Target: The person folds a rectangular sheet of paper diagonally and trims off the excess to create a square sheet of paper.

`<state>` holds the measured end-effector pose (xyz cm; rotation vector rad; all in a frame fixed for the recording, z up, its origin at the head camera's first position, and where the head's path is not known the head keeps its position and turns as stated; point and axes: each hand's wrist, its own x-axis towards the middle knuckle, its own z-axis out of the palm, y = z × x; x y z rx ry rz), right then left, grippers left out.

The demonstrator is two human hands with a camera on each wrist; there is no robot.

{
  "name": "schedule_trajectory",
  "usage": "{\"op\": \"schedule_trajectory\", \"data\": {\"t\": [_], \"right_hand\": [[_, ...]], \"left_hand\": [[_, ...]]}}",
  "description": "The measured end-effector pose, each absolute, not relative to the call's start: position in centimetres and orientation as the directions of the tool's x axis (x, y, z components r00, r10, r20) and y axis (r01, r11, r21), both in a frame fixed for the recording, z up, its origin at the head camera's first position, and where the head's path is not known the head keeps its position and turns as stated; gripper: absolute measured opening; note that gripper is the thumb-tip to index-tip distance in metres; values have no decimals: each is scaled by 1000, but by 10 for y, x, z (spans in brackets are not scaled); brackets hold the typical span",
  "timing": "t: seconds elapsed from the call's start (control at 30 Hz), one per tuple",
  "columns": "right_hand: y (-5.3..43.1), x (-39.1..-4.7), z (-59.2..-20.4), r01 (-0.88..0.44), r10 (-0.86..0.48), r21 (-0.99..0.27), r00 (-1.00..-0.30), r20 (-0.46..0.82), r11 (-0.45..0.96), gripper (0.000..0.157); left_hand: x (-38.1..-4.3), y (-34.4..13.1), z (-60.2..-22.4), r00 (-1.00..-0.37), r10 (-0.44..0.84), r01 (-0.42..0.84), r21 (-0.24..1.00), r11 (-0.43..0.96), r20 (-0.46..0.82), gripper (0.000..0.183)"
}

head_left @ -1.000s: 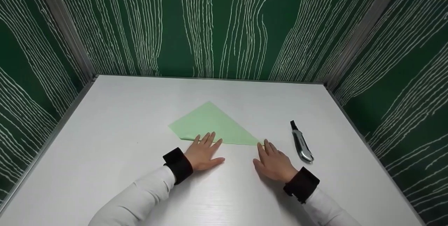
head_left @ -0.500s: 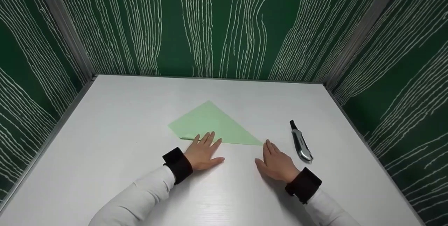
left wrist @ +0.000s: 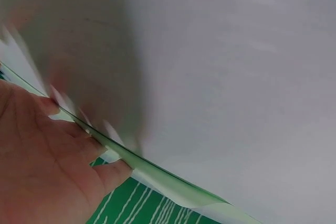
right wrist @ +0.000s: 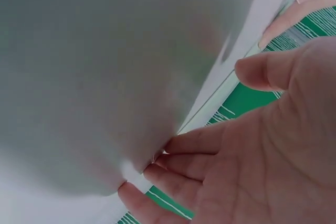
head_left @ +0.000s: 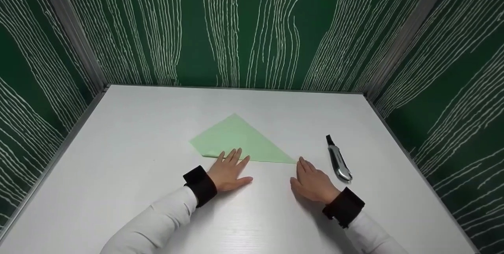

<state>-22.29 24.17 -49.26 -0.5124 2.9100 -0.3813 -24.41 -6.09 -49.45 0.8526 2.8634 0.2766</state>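
Observation:
A folded sheet of light green paper (head_left: 240, 136) lies flat on the white table, its lower left edge slightly lifted. My left hand (head_left: 230, 171) rests with spread, straight fingers on the paper's near edge. At the paper's right-hand tip, my right hand (head_left: 313, 183) lies with its fingers extended and its fingertips right at the corner. In the left wrist view the left hand (left wrist: 58, 156) touches the paper's thin edge (left wrist: 168, 179). The right wrist view shows the right hand (right wrist: 236, 145) palm side, fingertips against the tabletop, with part of the left hand behind it.
A grey and black utility knife (head_left: 340, 163) lies on the white table (head_left: 118, 136), right of my right hand. Green walls (head_left: 197, 29) with white wavy lines and grey corner posts (head_left: 75, 21) enclose the table at the back and sides.
My right hand has slid slightly to the right, off the paper's surface to just beside its right tip. The left hand and the paper have stayed in place.

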Motion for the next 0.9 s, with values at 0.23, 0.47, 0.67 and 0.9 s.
{"op": "schedule_trajectory", "data": {"t": [0.23,0.47,0.67,0.9], "right_hand": [[248,-228,-482,-318,-375,-332,-919,-123,888,62],[234,-236,-486,-440,-462,-317,-887,5,840,62],[206,-251,-496,-501,-551,-340,-832,-63,796,64],[187,-263,-500,-486,-556,-316,-809,-191,815,63]], "left_hand": [[-245,-61,-496,-828,557,536,199,820,-69,73],[-245,-61,-497,-827,554,526,213,823,-94,74],[-245,-60,-493,-829,552,527,206,824,-91,74],[-246,-60,-498,-834,546,525,193,829,-80,75]]}}
